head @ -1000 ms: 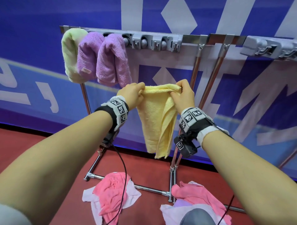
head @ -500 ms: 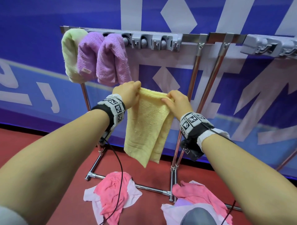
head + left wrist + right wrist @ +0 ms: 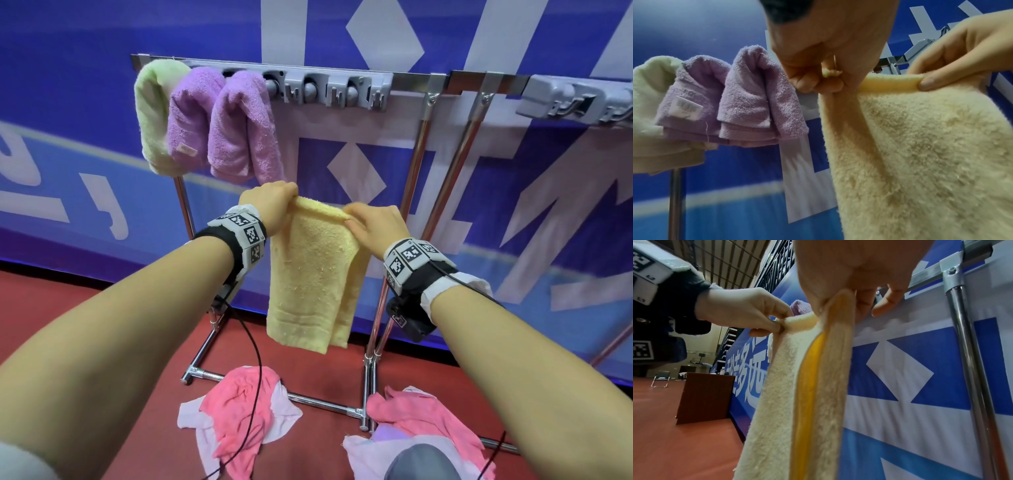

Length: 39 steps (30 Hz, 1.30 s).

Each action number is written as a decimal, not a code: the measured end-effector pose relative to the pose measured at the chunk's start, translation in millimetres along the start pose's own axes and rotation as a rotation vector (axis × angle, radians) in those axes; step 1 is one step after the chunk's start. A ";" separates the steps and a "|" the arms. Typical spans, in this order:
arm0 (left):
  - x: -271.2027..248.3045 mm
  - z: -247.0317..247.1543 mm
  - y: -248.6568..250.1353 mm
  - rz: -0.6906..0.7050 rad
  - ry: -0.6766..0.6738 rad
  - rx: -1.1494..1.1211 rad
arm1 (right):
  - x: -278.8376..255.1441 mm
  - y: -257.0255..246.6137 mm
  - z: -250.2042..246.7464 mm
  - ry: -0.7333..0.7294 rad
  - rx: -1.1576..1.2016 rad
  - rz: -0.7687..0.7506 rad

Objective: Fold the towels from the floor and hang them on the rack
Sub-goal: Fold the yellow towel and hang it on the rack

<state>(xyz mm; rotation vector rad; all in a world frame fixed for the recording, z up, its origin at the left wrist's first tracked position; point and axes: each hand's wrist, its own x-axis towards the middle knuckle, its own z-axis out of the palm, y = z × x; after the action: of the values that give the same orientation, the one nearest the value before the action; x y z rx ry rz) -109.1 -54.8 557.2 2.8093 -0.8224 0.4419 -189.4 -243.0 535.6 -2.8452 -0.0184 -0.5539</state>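
Observation:
A folded yellow towel (image 3: 310,274) hangs in the air in front of the rack (image 3: 424,144), held by its top edge. My left hand (image 3: 270,205) grips its left top corner, fingers curled round the cloth (image 3: 830,73). My right hand (image 3: 371,224) pinches the right top corner between thumb and fingers (image 3: 838,305). The yellow towel (image 3: 920,146) fills the right of the left wrist view and the towel (image 3: 797,386) hangs edge-on in the right wrist view. One green towel (image 3: 154,116) and two purple towels (image 3: 219,123) hang on the rack's left end.
Grey clip holders (image 3: 329,90) sit along the top bar, and another (image 3: 579,102) at the right. Pink and white towels (image 3: 239,404) lie on the red floor at the rack's foot, with another heap (image 3: 421,421) to the right. A blue banner wall (image 3: 513,205) stands behind.
The yellow towel has been straightened from a bunched fold into a flat, neat one. Both hands dropped slightly and the right hand slid along the top edge.

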 end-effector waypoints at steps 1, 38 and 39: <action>0.0 0.6 -0.9 0.007 0.005 -0.019 | 1.1 -0.6 -0.1 -0.013 0.007 -0.015; 9.8 -2.8 27.6 0.043 0.037 -0.988 | 7.9 -23.4 18.7 0.397 0.278 -0.113; 10.3 -2.9 26.9 0.029 0.029 -0.978 | 7.9 -21.9 19.6 0.416 0.245 -0.116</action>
<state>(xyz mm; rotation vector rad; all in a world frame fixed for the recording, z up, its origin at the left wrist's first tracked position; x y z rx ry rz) -116.3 -81.6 565.7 1.8796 -0.7792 0.0380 -176.1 -217.3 526.0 -2.4541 -0.1658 -1.0773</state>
